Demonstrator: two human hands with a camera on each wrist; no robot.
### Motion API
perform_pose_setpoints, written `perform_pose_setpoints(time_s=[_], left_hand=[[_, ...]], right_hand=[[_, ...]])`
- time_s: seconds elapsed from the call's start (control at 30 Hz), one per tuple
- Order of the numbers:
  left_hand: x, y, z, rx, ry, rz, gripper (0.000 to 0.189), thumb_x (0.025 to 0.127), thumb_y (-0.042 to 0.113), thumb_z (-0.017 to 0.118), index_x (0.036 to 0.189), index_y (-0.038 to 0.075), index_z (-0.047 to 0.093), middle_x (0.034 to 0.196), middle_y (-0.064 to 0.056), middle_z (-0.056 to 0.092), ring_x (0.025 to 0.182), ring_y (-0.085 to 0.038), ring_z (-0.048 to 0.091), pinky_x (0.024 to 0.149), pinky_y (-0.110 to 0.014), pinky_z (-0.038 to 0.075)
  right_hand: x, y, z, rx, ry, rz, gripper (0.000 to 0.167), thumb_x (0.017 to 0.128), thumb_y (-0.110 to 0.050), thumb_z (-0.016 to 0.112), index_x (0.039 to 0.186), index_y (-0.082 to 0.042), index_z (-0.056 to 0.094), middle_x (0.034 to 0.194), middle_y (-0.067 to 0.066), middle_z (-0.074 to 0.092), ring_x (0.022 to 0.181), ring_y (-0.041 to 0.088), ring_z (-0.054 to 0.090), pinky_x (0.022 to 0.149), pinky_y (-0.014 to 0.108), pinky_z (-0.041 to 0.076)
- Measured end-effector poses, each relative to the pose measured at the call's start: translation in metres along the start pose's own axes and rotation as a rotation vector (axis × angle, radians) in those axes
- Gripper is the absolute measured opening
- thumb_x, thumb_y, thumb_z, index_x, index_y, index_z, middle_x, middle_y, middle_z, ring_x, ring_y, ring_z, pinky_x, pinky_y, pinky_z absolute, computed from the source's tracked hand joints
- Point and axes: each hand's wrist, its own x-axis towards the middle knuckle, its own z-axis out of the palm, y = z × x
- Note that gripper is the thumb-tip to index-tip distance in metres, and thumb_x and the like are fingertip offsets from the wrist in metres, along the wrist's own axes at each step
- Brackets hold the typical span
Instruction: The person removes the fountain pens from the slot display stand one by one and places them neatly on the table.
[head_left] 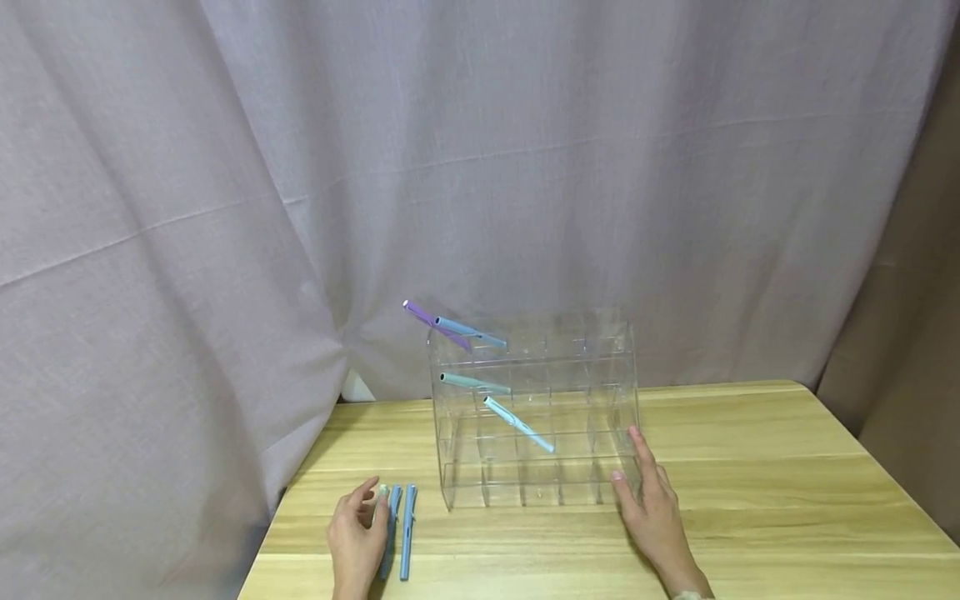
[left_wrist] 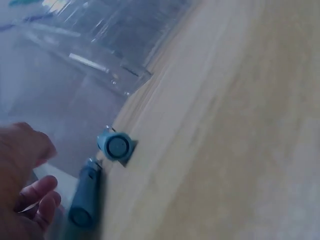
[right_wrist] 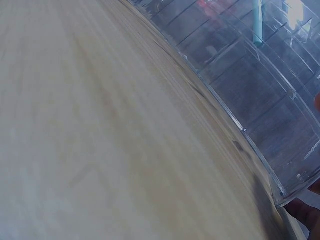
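Observation:
A clear acrylic rack point(head_left: 540, 471) with rows of compartments stands on the table. My right hand point(head_left: 656, 517) is at its right side, fingers mostly straight; the index finger touches the side wall and the thumb is at the front. The rack's corner shows beside those fingers point(right_wrist: 302, 212) in the right wrist view. My left hand point(head_left: 358, 529), loosely curved, is beside two blue pens point(head_left: 407, 533) lying on the table. By its thumb shows a pale green pen end point(head_left: 383, 490), the rest hidden. In the left wrist view no pen is seen between the fingers.
Slanted in the rack's left compartments are a purple pen point(head_left: 420, 313), a blue pen point(head_left: 468, 331), a green pen point(head_left: 472, 382) and a light blue pen point(head_left: 519, 425). A grey curtain point(head_left: 525, 167) hangs behind the wooden table point(head_left: 750, 500).

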Motion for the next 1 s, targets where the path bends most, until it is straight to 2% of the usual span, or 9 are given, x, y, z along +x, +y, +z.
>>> perform_pose_setpoints(time_s=[0.07, 0.17, 0.37, 0.5, 0.63, 0.77, 0.83, 1.0], left_hand=[[0.003, 0.01, 0.001, -0.031, 0.01, 0.023, 0.035, 0.087, -0.003, 0.081, 0.121, 0.008, 0.079, 0.104, -0.015, 0.077, 0.085, -0.023, 0.07, 0.069, -0.025, 0.057], [0.004, 0.027, 0.006, -0.097, 0.03, 0.101, 0.037, 0.086, -0.006, 0.081, 0.12, 0.007, 0.078, 0.104, -0.015, 0.078, 0.089, -0.029, 0.07, 0.072, -0.03, 0.062], [0.002, 0.067, 0.021, -0.248, 0.024, 0.294, 0.038, 0.086, -0.006, 0.08, 0.123, 0.004, 0.075, 0.105, -0.011, 0.077, 0.093, -0.028, 0.072, 0.074, -0.032, 0.064], [0.004, 0.094, 0.029, -0.367, 0.017, 0.345, 0.038, 0.088, -0.009, 0.079, 0.124, 0.003, 0.074, 0.107, -0.012, 0.078, 0.095, -0.028, 0.074, 0.077, -0.031, 0.065], [0.006, 0.117, 0.037, -0.512, -0.076, 0.3, 0.039, 0.092, -0.007, 0.077, 0.128, 0.007, 0.072, 0.111, -0.011, 0.076, 0.101, -0.023, 0.074, 0.085, -0.027, 0.065], [0.008, 0.138, 0.045, -0.636, -0.2, 0.178, 0.04, 0.096, 0.0, 0.077, 0.135, 0.01, 0.071, 0.122, -0.011, 0.077, 0.111, -0.016, 0.074, 0.092, -0.023, 0.063], [0.01, 0.147, 0.048, -0.675, -0.244, 0.109, 0.041, 0.097, 0.004, 0.077, 0.138, 0.008, 0.069, 0.127, -0.011, 0.077, 0.117, -0.019, 0.074, 0.093, -0.022, 0.062], [0.014, 0.162, 0.059, -0.716, -0.331, -0.024, 0.042, 0.099, 0.004, 0.074, 0.141, 0.004, 0.067, 0.135, -0.016, 0.074, 0.128, -0.036, 0.071, 0.095, -0.017, 0.06]], right_hand=[[0.0, 0.0, 0.0, 0.001, 0.004, 0.006, 0.078, 0.109, -0.02, 0.061, 0.173, -0.028, 0.018, 0.175, 0.02, 0.032, 0.146, 0.057, 0.045, 0.1, 0.089, 0.041], [0.0, 0.001, 0.0, 0.0, 0.006, 0.008, 0.078, 0.109, -0.021, 0.06, 0.173, -0.029, 0.017, 0.175, 0.02, 0.032, 0.145, 0.057, 0.045, 0.1, 0.088, 0.041], [0.0, 0.001, 0.0, -0.009, -0.006, 0.013, 0.078, 0.11, -0.021, 0.059, 0.174, -0.031, 0.015, 0.175, 0.021, 0.032, 0.144, 0.058, 0.045, 0.098, 0.089, 0.042], [-0.001, 0.001, 0.0, -0.007, -0.002, 0.023, 0.079, 0.11, -0.022, 0.059, 0.173, -0.035, 0.014, 0.174, 0.022, 0.033, 0.144, 0.058, 0.046, 0.098, 0.089, 0.041], [-0.001, 0.0, 0.002, -0.007, -0.002, 0.021, 0.078, 0.11, -0.022, 0.06, 0.173, -0.033, 0.016, 0.174, 0.023, 0.034, 0.144, 0.057, 0.047, 0.098, 0.089, 0.042], [-0.001, -0.001, 0.002, -0.006, 0.002, 0.011, 0.077, 0.109, -0.02, 0.06, 0.173, -0.03, 0.018, 0.173, 0.024, 0.035, 0.143, 0.058, 0.048, 0.098, 0.089, 0.042], [-0.001, -0.001, 0.002, -0.006, 0.006, 0.006, 0.078, 0.109, -0.019, 0.06, 0.173, -0.03, 0.018, 0.172, 0.025, 0.036, 0.142, 0.058, 0.048, 0.098, 0.088, 0.043], [0.0, 0.0, 0.002, -0.003, 0.016, -0.006, 0.078, 0.108, -0.017, 0.061, 0.173, -0.027, 0.019, 0.172, 0.026, 0.036, 0.142, 0.058, 0.049, 0.098, 0.088, 0.044]])
